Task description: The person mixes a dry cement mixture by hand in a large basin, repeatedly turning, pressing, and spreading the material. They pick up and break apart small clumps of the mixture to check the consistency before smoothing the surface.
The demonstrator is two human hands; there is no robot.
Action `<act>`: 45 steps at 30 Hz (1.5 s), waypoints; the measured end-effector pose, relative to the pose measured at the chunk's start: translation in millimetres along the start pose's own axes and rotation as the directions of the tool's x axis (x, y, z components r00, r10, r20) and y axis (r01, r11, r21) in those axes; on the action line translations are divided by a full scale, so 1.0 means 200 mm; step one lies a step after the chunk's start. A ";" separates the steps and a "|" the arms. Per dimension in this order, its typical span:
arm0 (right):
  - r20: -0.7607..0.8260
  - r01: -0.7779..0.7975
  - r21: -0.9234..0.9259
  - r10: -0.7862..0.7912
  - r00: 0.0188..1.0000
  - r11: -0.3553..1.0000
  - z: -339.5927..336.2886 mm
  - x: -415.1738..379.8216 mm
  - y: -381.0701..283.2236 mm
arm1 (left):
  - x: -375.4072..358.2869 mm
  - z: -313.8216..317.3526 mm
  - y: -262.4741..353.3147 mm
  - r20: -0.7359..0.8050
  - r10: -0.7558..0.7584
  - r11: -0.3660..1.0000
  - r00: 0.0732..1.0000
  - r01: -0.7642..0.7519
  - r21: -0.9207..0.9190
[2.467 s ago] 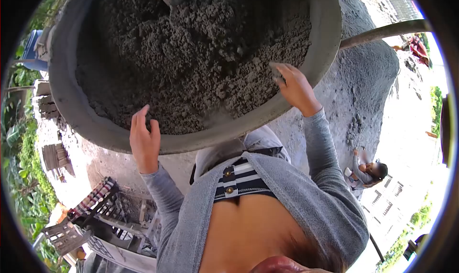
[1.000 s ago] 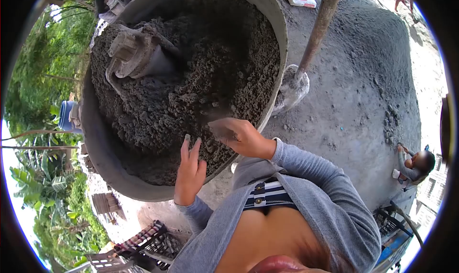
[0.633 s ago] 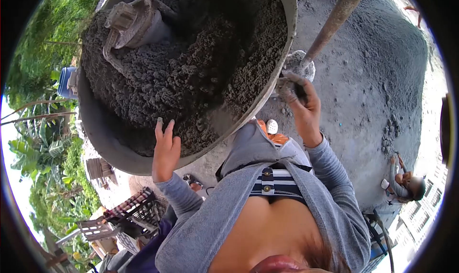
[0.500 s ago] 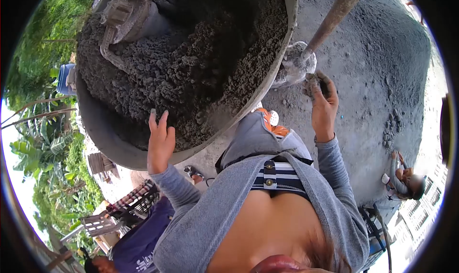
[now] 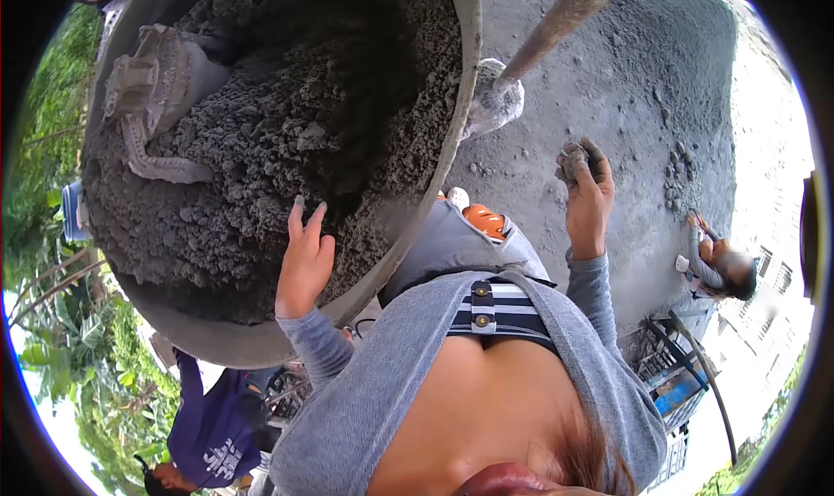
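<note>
A large round mixer drum (image 5: 473, 53) holds dark grey, crumbly cement mix (image 5: 261, 148). My left hand (image 5: 306, 261) hovers at the drum's near rim, its fingertips over the mix, fingers apart and nothing between them. To the right, clear of the drum, my right hand (image 5: 587, 192) pinches a small grey lump of mix (image 5: 573, 162) between thumb and fingers. Inside the drum at the left, a cement-coated metal mixing arm (image 5: 143, 88) is partly buried in the mix.
A thick rusty pole (image 5: 565, 27) slants to a cement-caked end beside the drum. Loose mix (image 5: 682, 162) lies on the grey ground. A person in purple (image 5: 208, 422) stands at lower left, and another person (image 5: 717, 266) crouches at right near a blue-and-black frame (image 5: 673, 379).
The view has shifted, so the drum sits further left and lower. The purple-clad person shows more fully, with an arm raised toward the drum. My right hand still grips the lump.
</note>
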State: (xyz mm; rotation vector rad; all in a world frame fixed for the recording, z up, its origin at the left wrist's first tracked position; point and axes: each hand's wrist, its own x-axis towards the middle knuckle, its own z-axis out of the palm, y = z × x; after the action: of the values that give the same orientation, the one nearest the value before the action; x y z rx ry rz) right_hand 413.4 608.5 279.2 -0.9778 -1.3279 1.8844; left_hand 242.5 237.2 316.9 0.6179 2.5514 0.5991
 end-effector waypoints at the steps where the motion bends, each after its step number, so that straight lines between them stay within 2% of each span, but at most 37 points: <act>1: 0.015 -0.002 -0.061 0.003 1.000 0.998 0.02 0.01 -0.02 | 0.01 0.02 0.00 0.004 -0.014 1.000 1.000 0.014 0.007; 2: 0.042 0.002 -0.151 0.004 0.999 0.989 0.06 0.02 -0.05 | 0.02 0.01 0.01 0.024 -0.045 0.999 0.999 0.045 -0.002; 3: 0.036 0.000 -0.167 0.006 0.999 0.986 0.10 0.03 -0.08 | 0.02 0.03 0.01 -0.020 -0.016 0.998 1.000 0.017 0.062; 5: 0.252 0.068 -0.283 0.006 0.968 0.957 0.19 0.06 -0.12 | 0.02 -0.02 0.10 -0.078 -0.022 0.998 0.997 0.026 0.051; 6: 0.267 0.067 -0.282 0.011 0.964 0.957 0.23 0.09 -0.12 | 0.02 -0.03 0.15 -0.155 0.009 0.999 0.988 -0.001 0.046; 7: 0.398 0.164 -0.284 -0.039 0.917 0.945 0.29 0.12 -0.11 | 0.01 -0.06 0.17 -0.174 -0.006 0.999 0.985 0.014 0.048; 8: 0.526 0.262 -0.267 -0.088 0.846 0.927 0.34 0.15 -0.12 | 0.00 -0.08 0.19 -0.256 0.010 0.997 0.967 0.012 0.082; 9: 0.555 0.269 -0.250 -0.090 0.827 0.930 0.39 0.18 -0.16 | -0.01 -0.09 0.23 -0.337 0.022 0.993 0.941 0.018 0.115; 10: 0.667 0.387 -0.273 -0.117 0.736 0.880 0.45 0.20 -0.24 | -0.03 -0.11 0.31 -0.362 -0.078 0.995 0.929 0.096 0.030; 11: 0.772 0.505 -0.273 -0.128 0.623 0.819 0.49 0.22 -0.29 | -0.05 -0.12 0.34 -0.429 -0.068 0.994 0.901 0.098 0.047; 13: 0.843 0.530 -0.230 -0.105 0.527 0.816 0.50 0.28 -0.32 | -0.11 -0.09 0.42 -0.537 -0.107 0.983 0.837 0.170 0.069; 15: 0.909 0.627 -0.131 -0.159 0.385 0.768 0.48 0.30 -0.38 | -0.21 -0.03 0.54 -0.605 -0.215 0.960 0.767 0.280 0.014; 17: 0.943 0.551 -0.094 -0.104 0.317 0.829 0.39 0.30 -0.45 | -0.30 0.03 0.63 -0.686 -0.123 0.968 0.717 0.239 0.077; 18: 0.951 0.502 -0.108 -0.058 0.305 0.858 0.35 0.33 -0.47 | -0.32 0.07 0.69 -0.676 -0.232 0.954 0.699 0.299 -0.018; 19: 0.956 0.456 -0.130 -0.011 0.295 0.880 0.31 0.35 -0.50 | -0.34 0.11 0.73 -0.686 -0.255 0.945 0.682 0.326 -0.028; 21: 0.968 0.498 -0.118 -0.012 0.249 0.859 0.26 0.38 -0.51 | -0.39 0.17 0.79 -0.708 -0.254 0.943 0.659 0.333 -0.028; 23: 0.945 0.432 -0.185 0.039 0.325 0.883 0.25 0.38 -0.52 | -0.46 0.17 0.86 -0.699 -0.324 0.928 0.637 0.359 -0.102; 25: 0.963 0.466 -0.158 0.032 0.267 0.871 0.28 0.41 -0.55 | -0.50 0.17 0.92 -0.686 -0.345 0.929 0.641 0.337 -0.153; 27: 0.971 0.451 -0.064 -0.048 0.234 0.890 0.34 0.40 -0.58 | -0.54 0.17 0.89 -0.682 -0.408 0.904 0.607 0.375 -0.208; 29: 0.972 0.476 -0.035 -0.081 0.220 0.879 0.40 0.39 -0.61 | -0.59 0.17 0.74 -0.775 -0.326 0.915 0.541 0.386 -0.115; 30: 0.968 0.519 0.058 -0.175 0.179 0.853 0.43 0.39 -0.63 | -0.60 0.18 0.64 -0.813 -0.254 0.914 0.523 0.405 -0.024; 32: 0.950 0.614 0.158 -0.289 0.119 0.773 0.47 0.38 -0.66 | -0.63 0.17 0.48 -0.820 -0.306 0.878 0.484 0.477 -0.047; 33: 0.947 0.635 0.138 -0.289 0.139 0.760 0.49 0.39 -0.65 | -0.62 0.16 0.43 -0.819 -0.341 0.863 0.461 0.498 -0.079; 34: 0.941 0.654 0.151 -0.311 0.135 0.741 0.51 0.40 -0.64 | -0.58 0.17 0.39 -0.814 -0.332 0.876 0.476 0.475 -0.079; 35: 0.935 0.670 0.167 -0.333 0.126 0.724 0.54 0.40 -0.62 | -0.56 0.18 0.34 -0.858 -0.284 0.879 0.428 0.475 -0.054; 36: 0.927 0.622 0.168 -0.337 0.164 0.765 0.58 0.37 -0.59 | -0.55 0.17 0.31 -0.898 -0.233 0.878 0.374 0.477 -0.029; 37: 0.925 0.633 0.159 -0.338 0.172 0.758 0.62 0.36 -0.56 | -0.53 0.16 0.29 -0.896 -0.230 0.886 0.381 0.463 -0.030; 39: 0.929 0.650 0.196 -0.352 0.116 0.734 0.71 0.33 -0.47 | -0.48 0.14 0.26 -0.939 -0.119 0.909 0.324 0.417 0.028; 40: 0.930 0.668 0.184 -0.348 0.119 0.721 0.76 0.32 -0.41 | -0.45 0.13 0.24 -0.944 -0.053 0.935 0.325 0.349 0.067; 43: 0.918 0.721 0.143 -0.363 0.158 0.678 0.90 0.30 -0.17 | -0.37 0.11 0.24 -0.949 0.016 0.976 0.316 0.202 0.084; 44: 0.923 0.849 0.060 -0.352 0.152 0.525 0.91 0.27 -0.12 | -0.35 0.13 0.22 -0.959 0.033 0.989 0.282 0.127 0.072; 45: 0.929 0.939 -0.038 -0.334 0.159 0.341 0.91 0.25 -0.10 | -0.34 0.12 0.23 -0.949 0.130 0.971 0.286 0.158 0.180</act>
State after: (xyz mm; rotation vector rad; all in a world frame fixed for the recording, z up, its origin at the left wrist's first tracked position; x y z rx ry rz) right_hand 233.9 567.1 327.4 0.5557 -2.5162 0.9555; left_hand 323.9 247.2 341.4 0.2871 3.8667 0.8332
